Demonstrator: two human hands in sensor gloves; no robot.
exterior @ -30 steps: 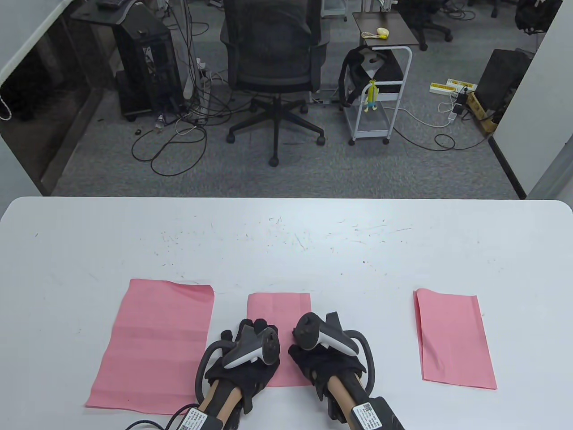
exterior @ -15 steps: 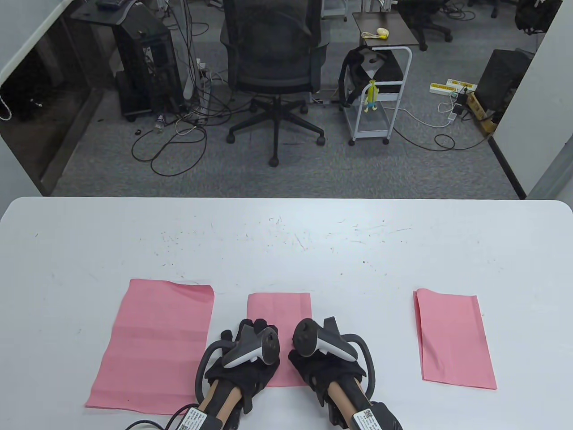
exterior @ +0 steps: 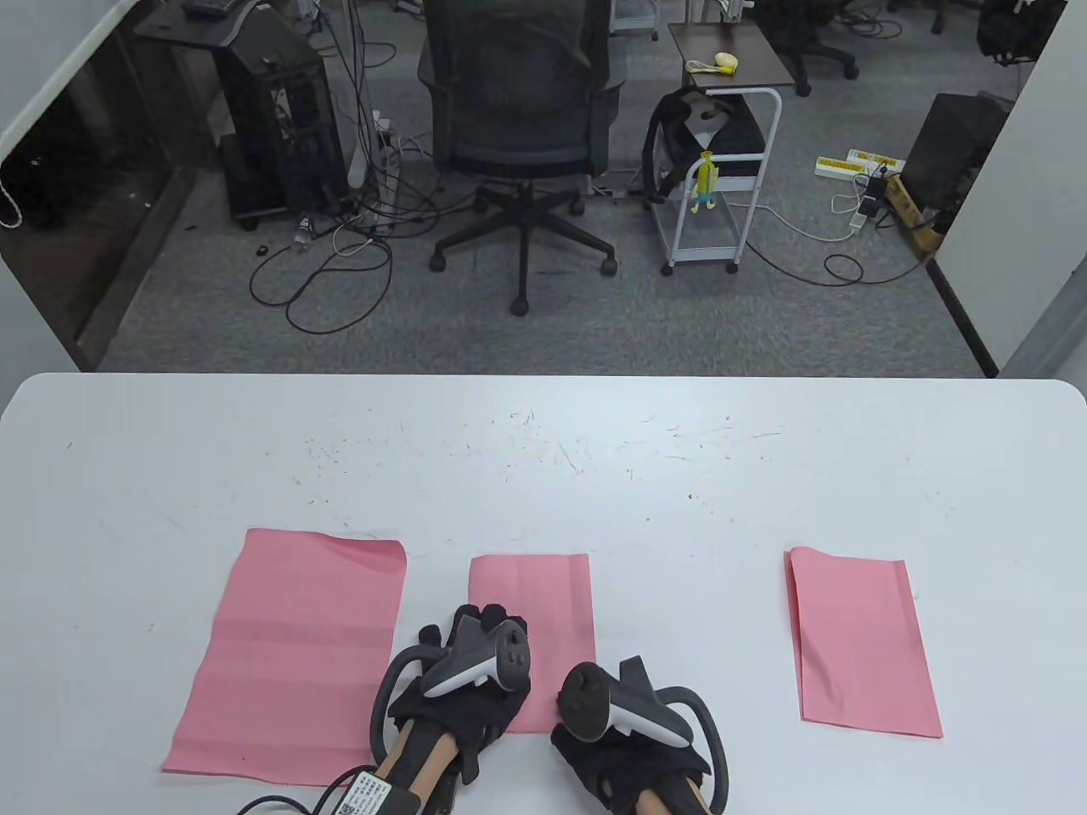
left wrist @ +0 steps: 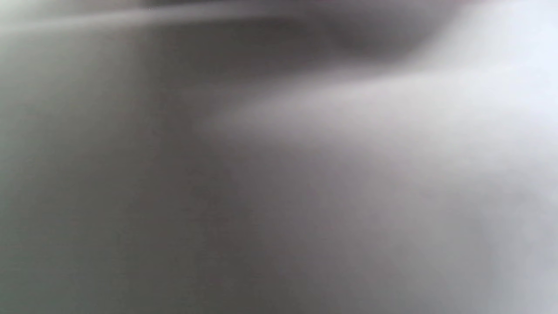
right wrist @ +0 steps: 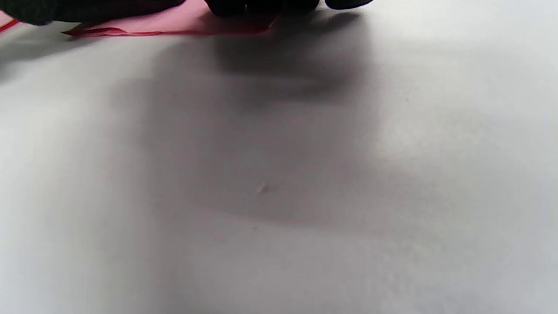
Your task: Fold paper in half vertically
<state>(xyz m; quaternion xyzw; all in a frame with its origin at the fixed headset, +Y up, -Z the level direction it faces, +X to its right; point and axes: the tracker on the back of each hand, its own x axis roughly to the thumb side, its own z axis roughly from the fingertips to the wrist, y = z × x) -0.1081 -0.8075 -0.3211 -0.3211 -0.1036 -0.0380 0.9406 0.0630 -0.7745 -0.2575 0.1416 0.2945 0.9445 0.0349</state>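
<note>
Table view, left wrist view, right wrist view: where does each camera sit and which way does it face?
Table view: above, looking down and forward at the white table, three pink paper sheets, both hands.
Left wrist view: a grey blur; nothing can be told.
Right wrist view: low over the table, facing the narrow folded pink paper sheet; right hand's fingertips at top.
Shared: that sheet.

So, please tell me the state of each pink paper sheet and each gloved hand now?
Wide pink paper sheet on the left: unfolded, flat, old creases showing.
Narrow pink paper in the middle: folded, flat.
Pink paper on the right: folded, flat, untouched.
Left hand in black glove: rests on the middle paper.
Right hand in black glove: at the middle paper's near right corner; grip unclear.
</note>
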